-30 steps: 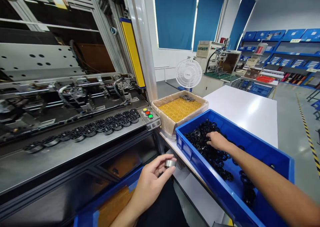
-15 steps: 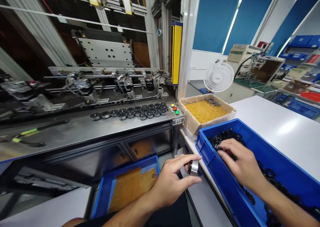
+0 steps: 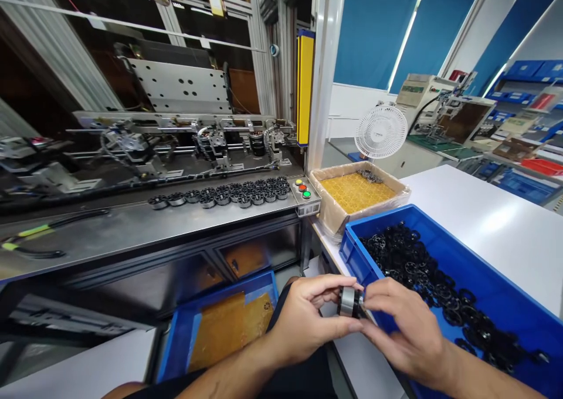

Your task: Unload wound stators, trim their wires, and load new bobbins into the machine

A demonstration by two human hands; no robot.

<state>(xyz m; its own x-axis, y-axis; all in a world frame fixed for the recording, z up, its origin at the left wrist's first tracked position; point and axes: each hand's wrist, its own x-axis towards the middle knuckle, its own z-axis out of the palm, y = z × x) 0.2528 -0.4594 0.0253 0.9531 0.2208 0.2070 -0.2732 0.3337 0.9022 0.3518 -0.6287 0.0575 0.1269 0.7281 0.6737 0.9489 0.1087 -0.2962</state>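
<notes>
My left hand is closed around a stator core, a short silver metal ring with black at its edges, held between thumb and fingers. My right hand meets it from the right, pinching a black plastic insulator ring against the core's right face. Fingers hide much of this black piece. Both hands are just left of a blue bin, over its near wall. Many loose black plastic rings lie in that bin.
Several black-and-silver cores stand in rows on the machine's metal ledge, beside a button box. A lined carton sits behind the bin. Pliers lie at left. A lower blue tray holds brown sheets.
My right hand has come out of the blue bin to the left with a black plastic ring and now meets the core in my left hand. The view has shifted slightly.
</notes>
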